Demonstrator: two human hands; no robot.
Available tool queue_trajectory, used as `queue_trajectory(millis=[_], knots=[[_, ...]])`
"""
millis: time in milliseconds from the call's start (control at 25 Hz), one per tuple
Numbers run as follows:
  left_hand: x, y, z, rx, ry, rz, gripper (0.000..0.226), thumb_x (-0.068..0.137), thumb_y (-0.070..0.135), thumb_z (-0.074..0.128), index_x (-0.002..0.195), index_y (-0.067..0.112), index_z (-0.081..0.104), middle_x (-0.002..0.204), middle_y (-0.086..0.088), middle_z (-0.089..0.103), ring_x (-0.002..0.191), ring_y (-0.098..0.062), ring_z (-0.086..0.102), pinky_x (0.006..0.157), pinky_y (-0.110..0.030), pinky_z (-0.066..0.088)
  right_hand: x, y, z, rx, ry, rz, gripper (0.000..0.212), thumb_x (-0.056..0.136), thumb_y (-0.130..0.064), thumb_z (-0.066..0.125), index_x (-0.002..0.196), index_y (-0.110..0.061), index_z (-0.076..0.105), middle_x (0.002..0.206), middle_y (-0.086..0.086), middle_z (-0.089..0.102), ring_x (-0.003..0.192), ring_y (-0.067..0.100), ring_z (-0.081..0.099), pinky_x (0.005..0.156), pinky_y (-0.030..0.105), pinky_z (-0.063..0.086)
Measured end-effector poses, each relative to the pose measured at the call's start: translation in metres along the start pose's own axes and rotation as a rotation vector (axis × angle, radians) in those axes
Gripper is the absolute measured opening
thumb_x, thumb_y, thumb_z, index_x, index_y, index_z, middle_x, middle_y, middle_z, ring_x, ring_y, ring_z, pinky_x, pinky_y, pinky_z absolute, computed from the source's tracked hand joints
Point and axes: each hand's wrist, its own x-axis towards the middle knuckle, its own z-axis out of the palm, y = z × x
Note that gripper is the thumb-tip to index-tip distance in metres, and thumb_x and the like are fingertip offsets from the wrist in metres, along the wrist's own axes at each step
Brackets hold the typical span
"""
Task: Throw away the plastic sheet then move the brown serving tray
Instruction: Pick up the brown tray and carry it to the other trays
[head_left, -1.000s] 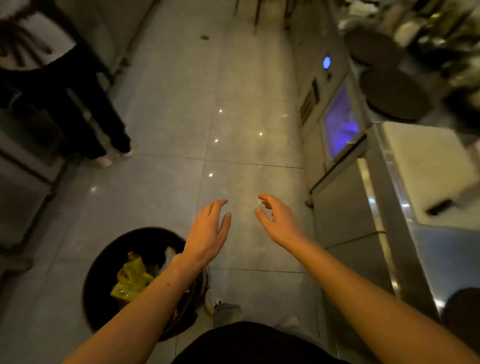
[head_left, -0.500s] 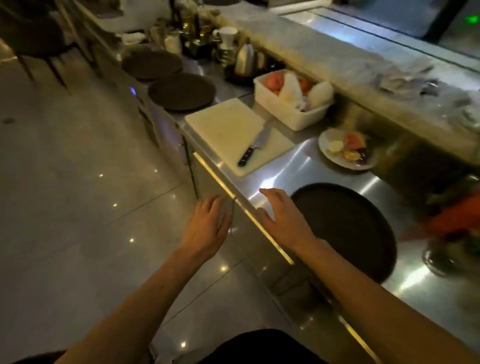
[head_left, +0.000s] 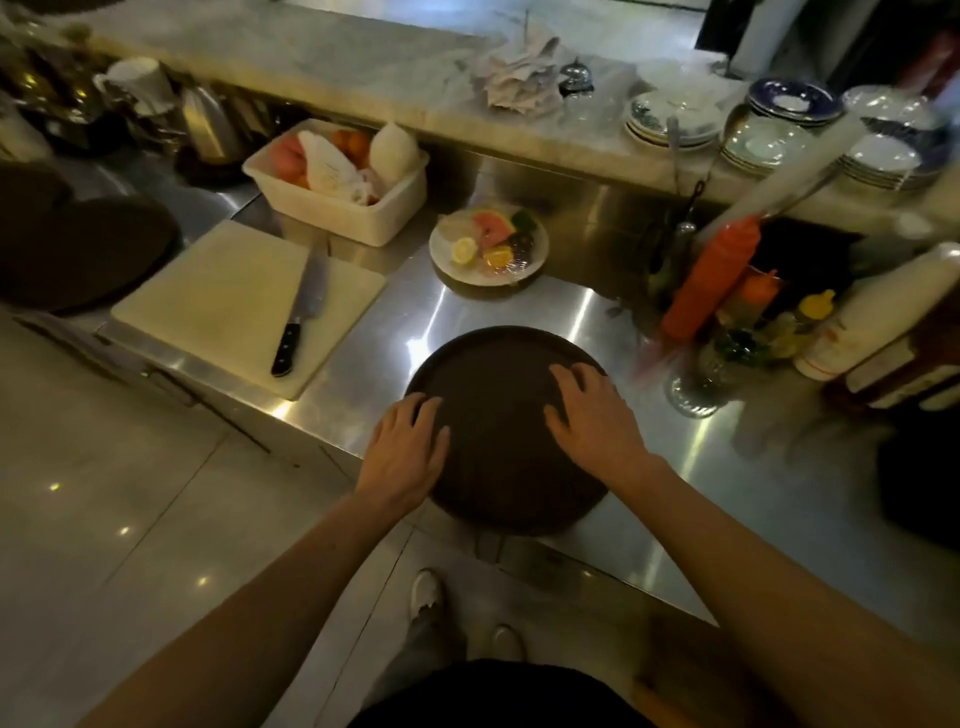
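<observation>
Both hands were already on the brown serving tray (head_left: 498, 431), no plastic sheet in view, so the bin step looked done; the move was what remained. Left hand (head_left: 408, 452) lay flat at the tray's 9 o'clock rim, fingers spread, gripping nothing. Right hand (head_left: 592, 415) rested at 2 o'clock, fingers spread, no pinch. Tray sat at the near edge of the steel counter (head_left: 597, 322), slightly overhanging. Cutting board (head_left: 244, 301) with knife (head_left: 298, 317) at 10 o'clock, fruit plate (head_left: 488, 244) at 12. Dim kitchen, tiled floor (head_left: 104, 467).
</observation>
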Motion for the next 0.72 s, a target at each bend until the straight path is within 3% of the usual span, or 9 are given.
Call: queue_trajectory(millis=[200, 440, 720], knots=[[0.052, -0.012, 0.031, 0.054, -0.154, 0.017, 0.052, 0.098, 0.043, 0.036, 0.144, 0.019, 0.035, 0.151, -0.014, 0.033, 0.14, -0.035, 0.032, 0.11, -0.049, 0.032, 0.001, 0.043, 0.017, -0.08, -0.079, 0.214, 0.056, 0.093, -0.038, 0.047, 0.143, -0.016, 0.033, 0.139, 0.019, 0.043, 0.119, 0.037, 0.047, 0.091, 0.045, 0.047], [0.095, -0.047, 0.052, 0.085, -0.275, 0.001, 0.052, 0.097, 0.043, 0.039, 0.143, 0.018, 0.034, 0.157, -0.019, 0.02, 0.144, -0.042, 0.02, 0.112, -0.053, 0.03, 0.003, 0.06, 0.038, -0.086, -0.197, 0.465, 0.059, 0.094, -0.036, 0.047, 0.146, -0.016, 0.028, 0.145, 0.021, 0.035, 0.123, 0.04, 0.044, 0.092, 0.046, 0.046], [0.114, -0.073, 0.062, -0.004, -0.386, 0.006, 0.054, 0.095, 0.037, 0.05, 0.142, 0.017, 0.034, 0.154, -0.019, 0.019, 0.137, -0.043, 0.03, 0.103, -0.049, 0.045, 0.008, 0.048, 0.059, 0.067, -0.244, 0.672, 0.061, 0.092, -0.034, 0.052, 0.145, -0.017, 0.027, 0.137, 0.021, 0.04, 0.118, 0.039, 0.047, 0.09, 0.048, 0.05]])
